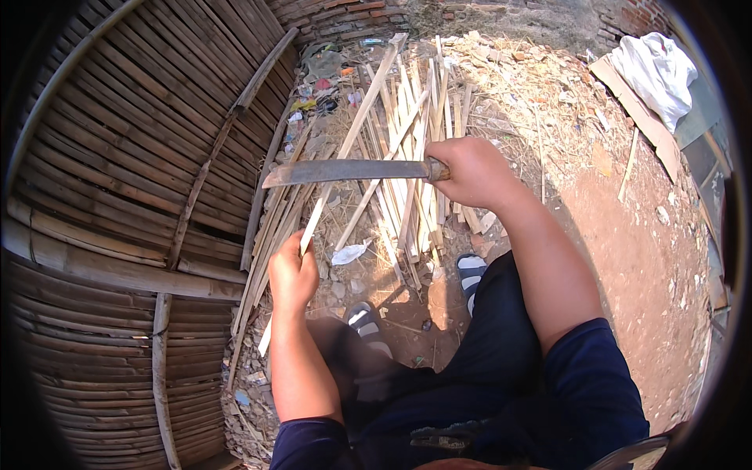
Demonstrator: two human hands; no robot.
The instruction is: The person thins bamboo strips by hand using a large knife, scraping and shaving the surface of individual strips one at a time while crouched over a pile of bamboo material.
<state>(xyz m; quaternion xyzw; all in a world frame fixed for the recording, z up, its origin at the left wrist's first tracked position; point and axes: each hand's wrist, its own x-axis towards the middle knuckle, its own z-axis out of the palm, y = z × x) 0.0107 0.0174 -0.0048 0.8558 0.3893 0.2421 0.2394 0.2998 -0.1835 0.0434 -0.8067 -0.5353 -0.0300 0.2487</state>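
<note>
My right hand (474, 174) is closed around the handle of a machete (368, 170). Its long, worn blade points left, nearly level, and crosses in front of a long pale bamboo strip (362, 113). The fingers of my left hand (293, 270) are wrapped round that strip lower down; its short end sticks out below the hand, its long end slopes up and away to the right. Whether the blade touches the strip I cannot tell. Beyond the blade, a loose pile of similar strips (407, 215) lies on the ground between and ahead of my feet.
A slatted bamboo wall (117, 149) rises close on the left, with more strips (254, 290) along its foot. Scraps and a crumpled white plastic piece (350, 253) litter the ground. A brick wall (345, 19) stands behind; a white sack (654, 74) lies far right.
</note>
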